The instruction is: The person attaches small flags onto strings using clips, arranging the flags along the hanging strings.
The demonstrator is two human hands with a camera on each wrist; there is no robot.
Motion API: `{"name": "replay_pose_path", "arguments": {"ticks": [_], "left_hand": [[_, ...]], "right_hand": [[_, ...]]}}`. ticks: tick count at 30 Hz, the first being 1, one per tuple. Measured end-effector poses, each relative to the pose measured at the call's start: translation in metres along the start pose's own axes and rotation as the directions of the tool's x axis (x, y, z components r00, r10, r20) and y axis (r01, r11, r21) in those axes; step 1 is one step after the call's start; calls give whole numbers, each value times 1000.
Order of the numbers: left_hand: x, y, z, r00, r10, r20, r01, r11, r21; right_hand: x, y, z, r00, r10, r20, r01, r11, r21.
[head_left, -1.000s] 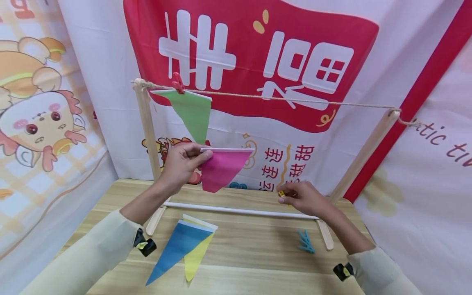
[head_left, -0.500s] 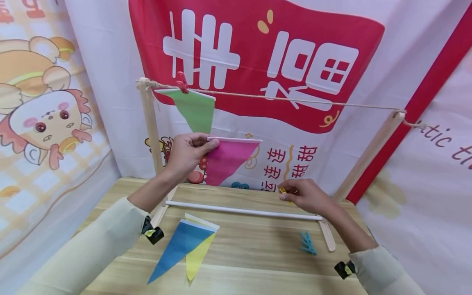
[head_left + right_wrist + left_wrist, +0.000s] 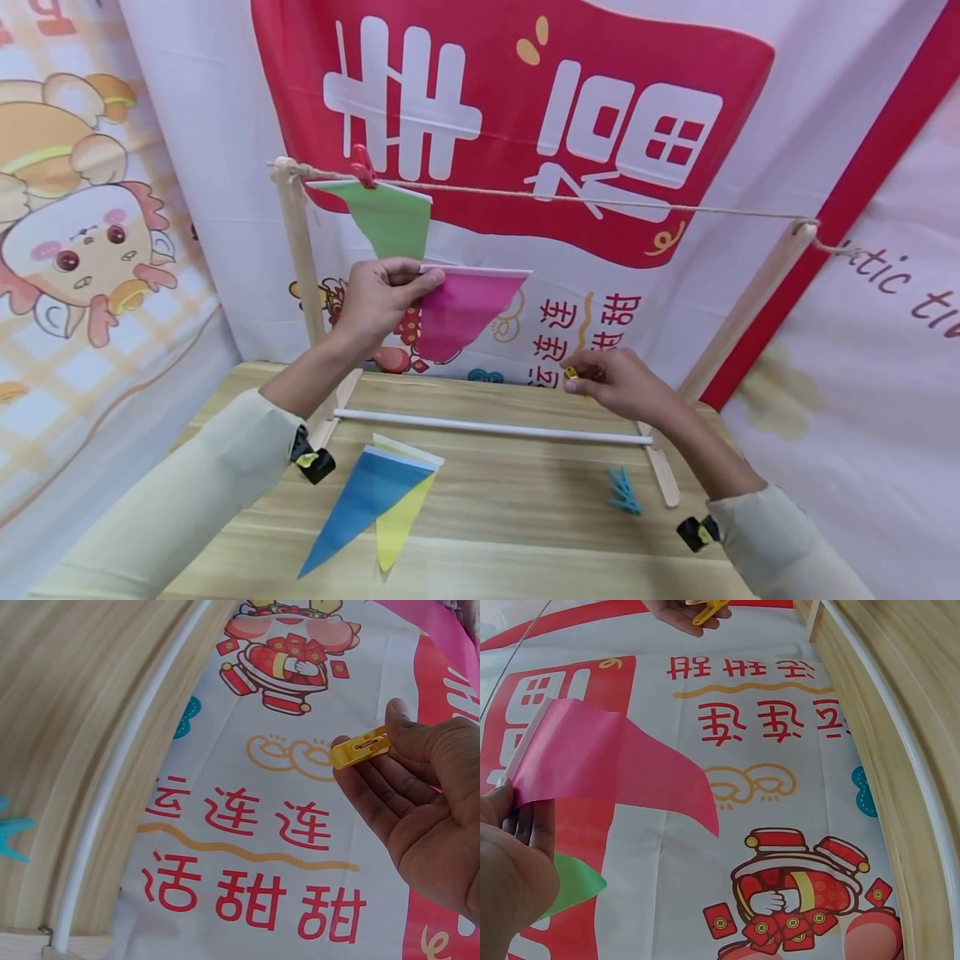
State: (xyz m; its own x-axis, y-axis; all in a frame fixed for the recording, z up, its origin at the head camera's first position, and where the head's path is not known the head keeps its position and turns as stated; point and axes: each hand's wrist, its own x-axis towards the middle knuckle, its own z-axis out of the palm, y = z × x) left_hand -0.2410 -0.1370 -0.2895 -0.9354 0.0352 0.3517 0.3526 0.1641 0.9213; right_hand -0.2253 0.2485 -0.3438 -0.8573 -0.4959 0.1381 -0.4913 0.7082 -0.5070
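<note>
In the head view my left hand (image 3: 382, 300) pinches a pink pennant (image 3: 472, 308) by the left end of its white top edge. The pennant hangs below the string (image 3: 600, 201), partly in front of a green pennant (image 3: 397, 221). A red clothespin (image 3: 363, 167) clips that green one to the string near the left post. My right hand (image 3: 626, 385) holds a yellow clothespin (image 3: 361, 748) between thumb and fingers, lower and to the right, apart from the pennant. The left wrist view shows the pink cloth (image 3: 607, 757) spread out from my fingers, its tip curling.
A blue pennant (image 3: 360, 500) overlaps a yellow pennant (image 3: 401, 525) on the wooden table (image 3: 525, 533). Blue clothespins (image 3: 624, 492) lie at the right. Wooden posts (image 3: 298, 250) hold the string, and a white bar (image 3: 487, 428) joins their feet. A printed cloth (image 3: 247, 275) hangs behind.
My left hand has raised the pink pennant toward the string and shifted it slightly right. My right hand, still holding the yellow clothespin, has risen a little.
</note>
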Motion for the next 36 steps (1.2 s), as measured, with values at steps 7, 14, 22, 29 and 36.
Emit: {"name": "replay_pose_path", "arguments": {"ticks": [7, 14, 22, 29, 36], "left_hand": [[5, 4, 1, 1000, -18, -5, 18, 1000, -23], [11, 10, 4, 1000, -8, -22, 7, 999, -52], [14, 17, 6, 1000, 13, -28, -15, 998, -66], [17, 23, 9, 1000, 2, -20, -4, 994, -113], [19, 30, 11, 1000, -9, -14, 7, 987, -160]], "right_hand": [[4, -7, -6, 1000, -14, -12, 14, 1000, 10], [8, -11, -13, 999, -50, -22, 50, 999, 5], [11, -21, -21, 996, -66, -52, 68, 997, 24], [13, -28, -27, 995, -73, -69, 75, 997, 20], [16, -33, -33, 993, -81, -85, 81, 997, 1]]}}
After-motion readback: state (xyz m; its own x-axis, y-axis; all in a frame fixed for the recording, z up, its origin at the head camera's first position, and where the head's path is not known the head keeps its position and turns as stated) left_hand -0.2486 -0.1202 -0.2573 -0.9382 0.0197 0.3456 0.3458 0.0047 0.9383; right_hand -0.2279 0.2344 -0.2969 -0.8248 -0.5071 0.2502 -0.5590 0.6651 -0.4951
